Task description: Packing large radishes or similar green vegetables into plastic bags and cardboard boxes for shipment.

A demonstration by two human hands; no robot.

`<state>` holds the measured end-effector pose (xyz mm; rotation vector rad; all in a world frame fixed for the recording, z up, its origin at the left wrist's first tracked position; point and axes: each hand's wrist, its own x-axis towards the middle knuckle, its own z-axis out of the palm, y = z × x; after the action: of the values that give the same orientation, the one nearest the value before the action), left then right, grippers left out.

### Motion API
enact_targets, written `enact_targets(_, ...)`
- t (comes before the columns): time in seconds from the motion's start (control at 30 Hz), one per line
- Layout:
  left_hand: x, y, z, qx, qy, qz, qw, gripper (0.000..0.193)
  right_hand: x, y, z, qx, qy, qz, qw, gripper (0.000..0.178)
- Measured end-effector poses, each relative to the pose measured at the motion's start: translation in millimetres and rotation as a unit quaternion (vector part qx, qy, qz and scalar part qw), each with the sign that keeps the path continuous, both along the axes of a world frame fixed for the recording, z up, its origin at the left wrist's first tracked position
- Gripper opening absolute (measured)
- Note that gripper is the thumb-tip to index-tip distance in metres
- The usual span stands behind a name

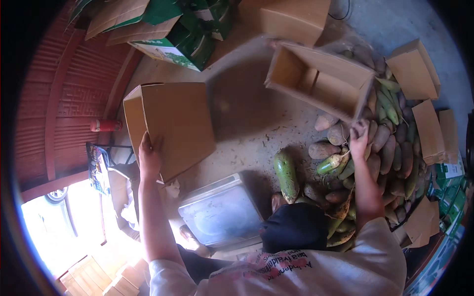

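Note:
My left hand [149, 159] lies against the near left edge of a closed-up brown cardboard box [185, 126], its fingers stretched along the side. My right hand [359, 132] grips the near right corner of an open, bare-inside cardboard carton [321, 81]. That carton is tilted above the floor and slightly blurred, its open side toward me. Just beneath my right hand spreads a heap of long, soil-smeared vegetables [380, 135], green and brownish, like large radishes. One big green one [285, 175] lies apart, nearer my dark-trousered knee [296, 229].
Between my feet stands a flat silvery platform [222, 209], perhaps a scale. Green printed cartons [182, 47] and another brown box [289, 17] stand at the back. Cardboard flaps [412, 69] edge the heap. A red wall [69, 93] and bright doorway [64, 222] lie left.

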<state>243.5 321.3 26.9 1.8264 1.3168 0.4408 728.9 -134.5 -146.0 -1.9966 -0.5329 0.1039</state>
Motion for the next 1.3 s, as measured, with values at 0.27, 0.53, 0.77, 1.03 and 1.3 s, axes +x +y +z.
enact_targets(0.27,-45,45,-64,0.166,0.219,-0.006,0.962,0.043,-84,150,130,0.085,-0.054,0.139,0.985,0.069)
enact_targets(0.53,16,-33,-68,0.200,0.068,0.031,0.977,0.049,-109,213,93,-0.117,0.073,0.283,0.949,0.094)
enact_targets(0.77,68,-92,-60,0.119,-0.025,0.052,0.991,0.060,-140,178,59,-0.183,0.176,0.318,0.914,0.107)
enact_targets(1.03,156,-129,-31,0.237,0.225,-0.345,0.880,0.068,-3,92,87,-0.223,-0.002,0.257,0.940,0.046)
enact_targets(1.3,182,-136,-76,0.120,0.234,-0.357,0.896,0.078,355,-22,196,-0.396,-0.288,-0.099,0.866,0.071)
